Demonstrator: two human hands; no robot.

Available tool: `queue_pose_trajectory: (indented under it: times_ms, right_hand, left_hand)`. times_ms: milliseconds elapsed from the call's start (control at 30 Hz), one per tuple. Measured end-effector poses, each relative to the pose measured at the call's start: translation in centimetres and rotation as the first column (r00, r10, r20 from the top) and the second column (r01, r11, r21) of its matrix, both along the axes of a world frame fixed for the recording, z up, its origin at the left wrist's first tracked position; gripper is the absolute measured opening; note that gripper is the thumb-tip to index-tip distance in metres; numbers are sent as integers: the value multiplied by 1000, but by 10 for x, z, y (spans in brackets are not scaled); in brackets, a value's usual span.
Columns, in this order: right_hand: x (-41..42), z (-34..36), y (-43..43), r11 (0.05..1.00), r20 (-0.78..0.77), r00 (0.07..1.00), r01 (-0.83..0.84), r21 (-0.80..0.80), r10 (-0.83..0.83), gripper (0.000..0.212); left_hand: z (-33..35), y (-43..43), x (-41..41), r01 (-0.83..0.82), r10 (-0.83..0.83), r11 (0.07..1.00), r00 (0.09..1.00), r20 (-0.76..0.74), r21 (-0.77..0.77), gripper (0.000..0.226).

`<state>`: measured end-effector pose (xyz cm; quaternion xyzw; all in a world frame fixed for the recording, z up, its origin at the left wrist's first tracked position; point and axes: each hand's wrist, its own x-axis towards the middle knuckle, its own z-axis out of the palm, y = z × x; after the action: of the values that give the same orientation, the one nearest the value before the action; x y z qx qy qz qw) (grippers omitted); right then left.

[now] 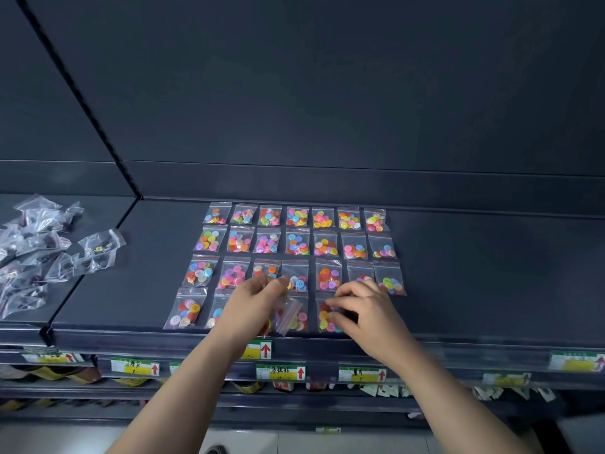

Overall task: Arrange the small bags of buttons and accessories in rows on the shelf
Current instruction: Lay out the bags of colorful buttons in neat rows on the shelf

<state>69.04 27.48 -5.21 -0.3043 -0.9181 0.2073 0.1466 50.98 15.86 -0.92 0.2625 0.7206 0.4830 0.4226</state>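
nearest the camera, two bare forearms reach up from the bottom edge, crossing the lower shelves (327, 404) and their green-and-yellow price labels (281, 372) with red arrows. the left hand (255, 299) hovers over the front edge of the dark shelf (131, 290). its fingers (276, 283) are curled and pinch a small clear bag (289, 314) with a red zip strip. that bag hangs tilted below them, blurred, over the front row. just to its right, the right hand (366, 309) sits low over the shelf. its fingers (332, 301) and thumb are bent round a front-row bag (325, 319) of coloured buttons and clamped on it.

left of the left fingers, two more button bags (186, 309) lie flat in that front row. another shows between the two hands, partly under the hanging bag.

beyond the fingers the laid-out bags (296, 242) form three rows of seven, side by side, each clear with a red strip and mixed bright buttons. the nearest of these rows is partly hidden by both hands.

well to the left of the fingers, on the neighbouring shelf section, a loose pile of clear bags (36, 250) with darker contents lies in a heap. behind everything rises the plain dark back panel (327, 93).
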Motion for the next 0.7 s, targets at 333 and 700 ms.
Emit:
queue_pose_trajectory:
  times_ms: [333,700]
  right_hand:
    - [4,50,-21,758,-265,923,41,-651,-278,11]
    - [28,44,-5,618,-354,765,72,-783,-538,9]
  left_hand:
    - [4,18,29,-13,-62,975,943,326,222,14]
    - [7,24,56,139,-167,975,972,166,171,18]
